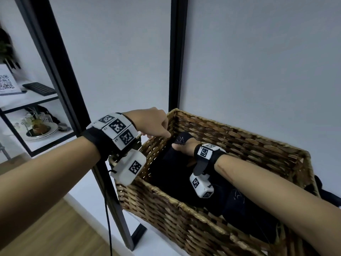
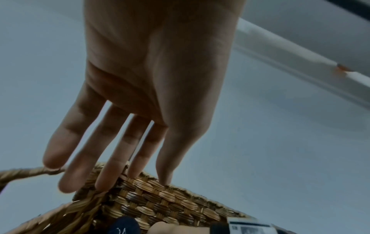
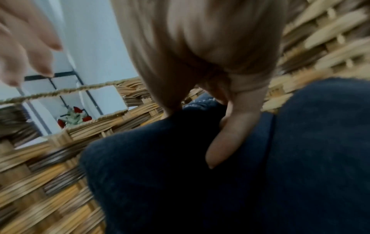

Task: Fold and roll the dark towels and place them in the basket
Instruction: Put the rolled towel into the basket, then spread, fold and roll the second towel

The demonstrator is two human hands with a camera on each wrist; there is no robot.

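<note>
A woven wicker basket (image 1: pixel 239 130) stands on a white shelf. My right hand (image 1: pixel 180 145) reaches down inside it and grips a dark rolled towel (image 1: pixel 181 139) near the far left corner. In the right wrist view the thumb (image 3: pixel 230 139) presses into the dark towel (image 3: pixel 160 174); the other fingers are hidden behind it. A second dark roll (image 1: pixel 238 200) lies in the basket under my right forearm. My left hand (image 1: pixel 166 133) hovers at the basket's far left corner. Its fingers (image 2: pixel 112 178) are straight and touch the rim of the basket (image 2: pixel 160 197), holding nothing.
A black metal post (image 1: pixel 177 52) rises just behind the basket, and a slanted one (image 1: pixel 60 71) stands to its left. The shelves at left hold plates (image 1: pixel 40 130) and a keyboard (image 1: pixel 39 88). Dark cloth (image 1: pixel 328 196) lies outside the basket's right end. Wooden floor (image 1: pixel 55 233) lies below.
</note>
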